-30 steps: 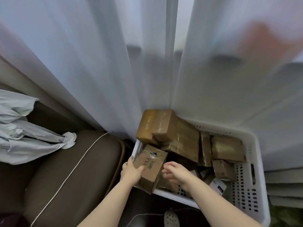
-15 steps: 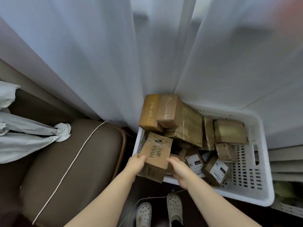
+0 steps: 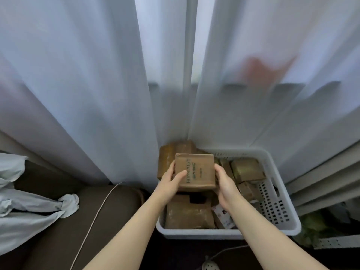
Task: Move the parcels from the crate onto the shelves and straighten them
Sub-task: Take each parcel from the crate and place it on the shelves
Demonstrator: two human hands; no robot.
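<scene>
The parcel (image 3: 196, 170), a brown box with dark lettering on its top face, sits at about six o'clock in my view, held up over the white crate (image 3: 272, 193), which lies toward five o'clock against the white curtain (image 3: 97, 75). I see the left hand (image 3: 171, 182) gripping its nine o'clock edge, thumb laid across the top and fingers curled underneath, while the right hand (image 3: 224, 182) clasps the three o'clock edge, fingers wrapped round the side. More brown parcels (image 3: 190, 216) lie heaped in the crate below, and a white cable (image 3: 97, 215) crosses the brown cushion (image 3: 58, 236) at eight o'clock.
</scene>
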